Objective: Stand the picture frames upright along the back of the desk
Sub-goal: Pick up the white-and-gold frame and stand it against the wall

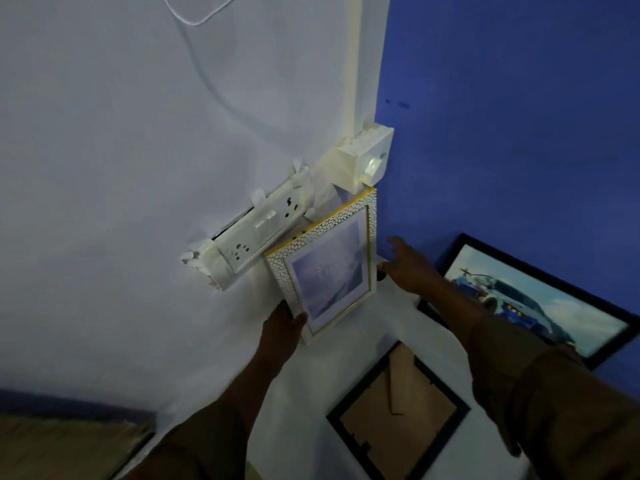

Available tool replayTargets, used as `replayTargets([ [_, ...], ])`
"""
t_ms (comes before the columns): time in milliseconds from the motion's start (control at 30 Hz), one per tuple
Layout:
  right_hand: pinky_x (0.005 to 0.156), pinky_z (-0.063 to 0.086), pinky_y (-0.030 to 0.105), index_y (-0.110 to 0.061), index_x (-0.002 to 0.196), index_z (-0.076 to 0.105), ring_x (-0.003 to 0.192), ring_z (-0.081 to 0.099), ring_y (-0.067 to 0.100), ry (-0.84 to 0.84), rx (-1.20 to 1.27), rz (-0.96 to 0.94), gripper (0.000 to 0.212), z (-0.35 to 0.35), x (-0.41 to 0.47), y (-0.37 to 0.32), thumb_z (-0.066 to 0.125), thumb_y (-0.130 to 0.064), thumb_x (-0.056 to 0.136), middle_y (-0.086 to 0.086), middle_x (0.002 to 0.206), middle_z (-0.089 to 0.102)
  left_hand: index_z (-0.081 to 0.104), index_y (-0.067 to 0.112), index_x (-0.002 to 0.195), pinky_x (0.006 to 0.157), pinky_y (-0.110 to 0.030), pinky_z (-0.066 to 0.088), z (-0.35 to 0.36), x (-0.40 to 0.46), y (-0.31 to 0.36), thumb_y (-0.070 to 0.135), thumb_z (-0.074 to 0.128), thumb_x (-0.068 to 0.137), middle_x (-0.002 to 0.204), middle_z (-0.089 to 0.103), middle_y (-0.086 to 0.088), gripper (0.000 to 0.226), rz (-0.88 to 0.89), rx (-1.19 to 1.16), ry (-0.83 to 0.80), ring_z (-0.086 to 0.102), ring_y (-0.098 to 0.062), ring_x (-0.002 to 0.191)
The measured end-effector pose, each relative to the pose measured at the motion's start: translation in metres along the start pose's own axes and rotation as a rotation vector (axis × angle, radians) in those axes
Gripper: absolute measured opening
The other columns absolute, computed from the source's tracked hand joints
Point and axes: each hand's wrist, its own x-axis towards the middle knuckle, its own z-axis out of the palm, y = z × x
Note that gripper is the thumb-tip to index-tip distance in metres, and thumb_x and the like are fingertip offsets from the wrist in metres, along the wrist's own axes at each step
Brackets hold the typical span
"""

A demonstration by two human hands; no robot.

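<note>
In the head view, the white-and-gold picture frame [329,263] stands in the corner where the pale wall [104,150] meets the blue wall [519,116]. Its long axis runs up and down, its glazed front faces the camera, and its top leans back toward the pale wall, just below the white switch box [363,161] and beside the white socket strip [252,233]. Its lower edge rests on the white desk [301,393].

A black-framed car picture [533,299] stands on its long edge against the blue wall, its picture facing out into the room. A second black frame [398,414] lies flat on the desk, brown backing board upward, its corners set diamond-wise to the camera; its easel leg lies along the backing.

No container shows here.

The left hand [282,329] is at the lower left corner of the white-and-gold frame, thumb on the front edge and fingers hidden behind, so it appears to grip that corner. The right hand [407,265] is spread open at the frame's right edge, fingertips touching or just off the rim; the blur does not settle which. It holds nothing.
</note>
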Motion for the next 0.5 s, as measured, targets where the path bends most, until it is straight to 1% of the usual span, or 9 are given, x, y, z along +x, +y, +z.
replayTargets([
  [67,0.117,0.035,0.04,-0.02,0.159,0.024,0.146,0.038,0.031,-0.03,0.061,-0.003,0.072,0.01,0.015,-0.01,0.063,-0.022,0.097,0.009,0.162,0.035,0.063,0.01,0.13,0.089,-0.032,0.051,-0.01,0.007,0.004,0.023,0.057,0.101,0.121,0.07,-0.012,0.032,-0.005,0.053,-0.026,0.066,-0.032,0.115],
  [100,0.118,0.035,0.044,-0.022,0.158,0.026,0.146,0.038,0.031,-0.02,0.097,-0.007,0.07,0.014,0.02,-0.012,0.062,-0.022,0.098,0.007,0.161,0.036,0.064,0.008,0.127,0.087,-0.031,0.05,-0.013,0.008,0.005,0.022,0.055,0.102,0.118,0.071,-0.012,0.03,0.013,0.077,-0.029,0.066,-0.032,0.112],
  [167,0.115,0.04,0.051,-0.024,0.153,0.033,0.143,0.042,0.032,0.024,0.162,-0.001,0.064,0.021,0.029,-0.015,0.063,-0.024,0.097,0.006,0.158,0.041,0.067,0.007,0.122,0.088,-0.033,0.053,-0.018,0.01,0.002,0.021,0.057,0.102,0.114,0.073,-0.011,0.027,0.093,0.116,-0.05,0.069,-0.029,0.107],
  [233,0.111,0.044,0.054,-0.025,0.149,0.038,0.139,0.046,0.031,0.044,0.218,0.003,0.061,0.025,0.032,-0.009,0.064,-0.018,0.094,0.006,0.153,0.046,0.07,0.008,0.12,0.092,-0.04,0.057,-0.019,0.007,-0.004,0.02,0.06,0.101,0.112,0.076,-0.005,0.025,0.198,0.116,-0.069,0.071,-0.017,0.103],
  [267,0.111,0.045,0.054,-0.024,0.147,0.04,0.137,0.049,0.031,0.051,0.236,0.011,0.059,0.025,0.03,-0.007,0.063,-0.014,0.094,0.006,0.15,0.049,0.07,0.009,0.123,0.094,-0.04,0.057,-0.018,0.005,-0.008,0.02,0.061,0.101,0.115,0.076,-0.001,0.026,0.239,0.093,-0.07,0.071,-0.01,0.104],
  [300,0.11,0.045,0.053,-0.024,0.145,0.042,0.134,0.051,0.031,0.063,0.25,0.016,0.056,0.024,0.025,-0.006,0.063,-0.013,0.094,0.006,0.147,0.052,0.069,0.011,0.127,0.097,-0.037,0.057,-0.016,0.003,-0.009,0.02,0.062,0.101,0.12,0.075,0.002,0.029,0.263,0.057,-0.068,0.069,-0.006,0.109],
  [367,0.109,0.046,0.051,-0.024,0.143,0.044,0.129,0.055,0.029,0.084,0.257,0.015,0.052,0.02,0.011,-0.005,0.062,-0.016,0.095,0.005,0.143,0.055,0.064,0.017,0.136,0.103,-0.031,0.053,-0.015,-0.003,-0.003,0.024,0.06,0.101,0.13,0.071,0.004,0.035,0.298,-0.008,-0.071,0.064,-0.006,0.121],
  [400,0.107,0.047,0.047,-0.025,0.143,0.044,0.127,0.056,0.027,0.095,0.259,0.012,0.051,0.017,0.001,-0.006,0.062,-0.017,0.096,0.004,0.141,0.057,0.063,0.019,0.137,0.103,-0.029,0.052,-0.015,-0.008,0.003,0.025,0.059,0.102,0.131,0.07,0.005,0.036,0.315,-0.041,-0.07,0.063,-0.007,0.123],
  [500,0.097,0.046,0.036,-0.026,0.146,0.042,0.121,0.058,0.022,0.175,0.257,-0.031,0.057,0.005,-0.027,-0.005,0.062,-0.011,0.095,-0.001,0.134,0.059,0.067,0.022,0.131,0.098,-0.032,0.056,-0.014,-0.02,0.015,0.023,0.058,0.103,0.124,0.073,0.006,0.03,0.349,-0.107,-0.058,0.067,-0.009,0.117],
])
